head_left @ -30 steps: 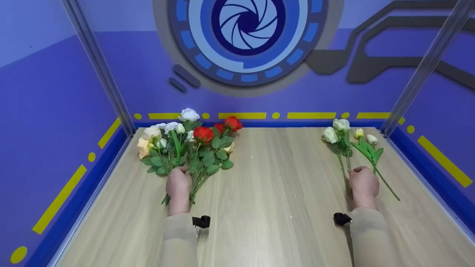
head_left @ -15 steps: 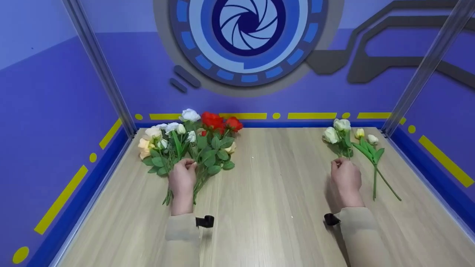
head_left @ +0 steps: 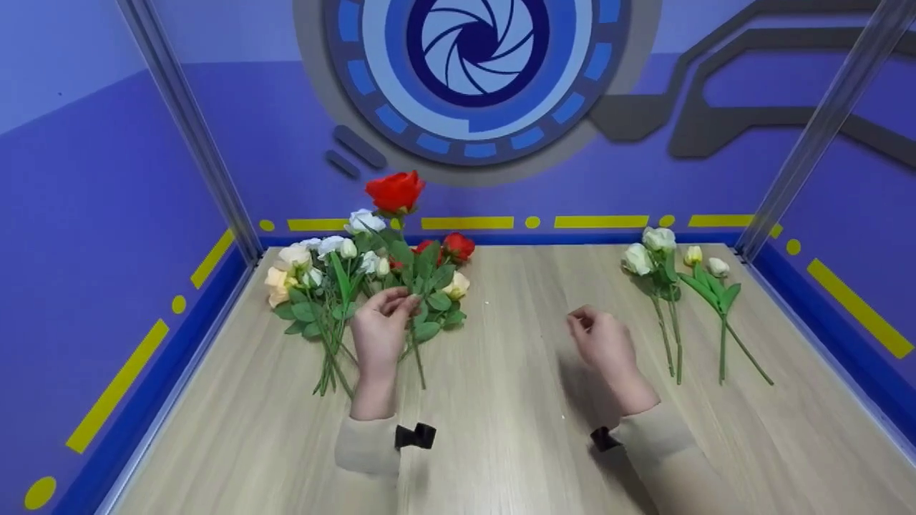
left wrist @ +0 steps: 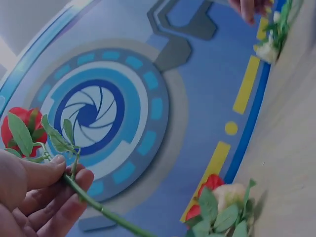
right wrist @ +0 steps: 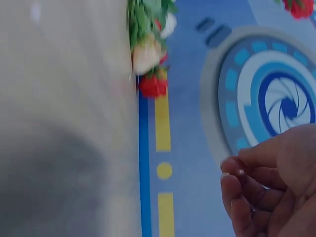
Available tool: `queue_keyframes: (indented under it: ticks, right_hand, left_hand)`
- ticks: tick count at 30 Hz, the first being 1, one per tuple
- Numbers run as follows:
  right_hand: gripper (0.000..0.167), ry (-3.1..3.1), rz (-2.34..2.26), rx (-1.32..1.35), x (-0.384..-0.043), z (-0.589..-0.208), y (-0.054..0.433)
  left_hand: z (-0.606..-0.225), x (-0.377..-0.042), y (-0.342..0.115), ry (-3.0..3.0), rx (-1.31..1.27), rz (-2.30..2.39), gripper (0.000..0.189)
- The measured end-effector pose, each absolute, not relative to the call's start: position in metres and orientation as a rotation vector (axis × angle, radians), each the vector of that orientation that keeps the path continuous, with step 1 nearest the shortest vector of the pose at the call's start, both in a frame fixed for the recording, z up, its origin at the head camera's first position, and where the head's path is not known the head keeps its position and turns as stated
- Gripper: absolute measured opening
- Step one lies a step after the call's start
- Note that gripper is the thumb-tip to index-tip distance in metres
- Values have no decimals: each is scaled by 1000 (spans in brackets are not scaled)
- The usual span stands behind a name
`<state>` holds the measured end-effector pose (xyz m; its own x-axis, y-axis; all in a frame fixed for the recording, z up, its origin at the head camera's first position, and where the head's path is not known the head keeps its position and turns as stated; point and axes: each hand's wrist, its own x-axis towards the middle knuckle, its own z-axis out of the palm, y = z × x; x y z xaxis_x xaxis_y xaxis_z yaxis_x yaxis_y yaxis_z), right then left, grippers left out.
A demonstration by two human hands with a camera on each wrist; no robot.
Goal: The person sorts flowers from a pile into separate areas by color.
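My left hand (head_left: 383, 329) pinches the stem of a red rose (head_left: 395, 192) between thumb and fingers. The bloom stands upright above the other flowers at the left; in the left wrist view its green stem (left wrist: 106, 211) slants down past the fingertips. Below and beside this hand lies a heap of flowers: white roses (head_left: 366, 222), peach roses (head_left: 279, 285) and more red roses (head_left: 458, 247). Nothing is in my right hand (head_left: 605, 343), raised right of the table's middle with fingers loosely bent. Two pale green-white roses (head_left: 638, 260) lie beyond it, to its right.
Two tulips, one yellow (head_left: 693, 255) and one white (head_left: 718, 267), lie with crossing stems at the far right. The wooden table (head_left: 501, 400) is bounded by a blue-purple back wall (head_left: 501, 197), side walls and metal corner posts (head_left: 809, 154).
My left hand has raised the red rose out of the heap and shifted slightly right. My right hand has left the pale roses and moved left, towards the middle.
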<state>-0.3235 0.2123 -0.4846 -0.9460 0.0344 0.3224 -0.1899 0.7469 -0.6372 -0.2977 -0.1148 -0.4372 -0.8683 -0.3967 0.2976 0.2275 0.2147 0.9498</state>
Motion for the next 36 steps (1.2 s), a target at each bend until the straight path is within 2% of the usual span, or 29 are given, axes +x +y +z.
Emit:
queue_keyframes:
  ticks: [7, 13, 20, 26, 30, 36]
  right_hand:
    - [14, -2639, 1514, 451, -300, -494, 158]
    - [20, -2603, 1764, 653, -283, -507, 127]
    - [12, -2589, 1707, 621, -277, -515, 117]
    - [9, -2619, 1687, 626, -280, -516, 122]
    - [11, -2610, 1725, 564, -288, -516, 132]
    - [10, -2603, 1732, 279, -304, -513, 154]
  left_hand:
    - [-450, -304, -87, -1962, 95, -2059, 21]
    - [-465, -307, -64, -1969, 38, -2238, 22]
    - [-482, -308, -50, -1995, 39, -2290, 21]
    - [-486, -312, -58, -2108, -2, -2254, 22]
    - [-490, -318, -75, -2295, 1, -1911, 19]
    - [-500, -325, -108, -2488, 246, -1378, 19]
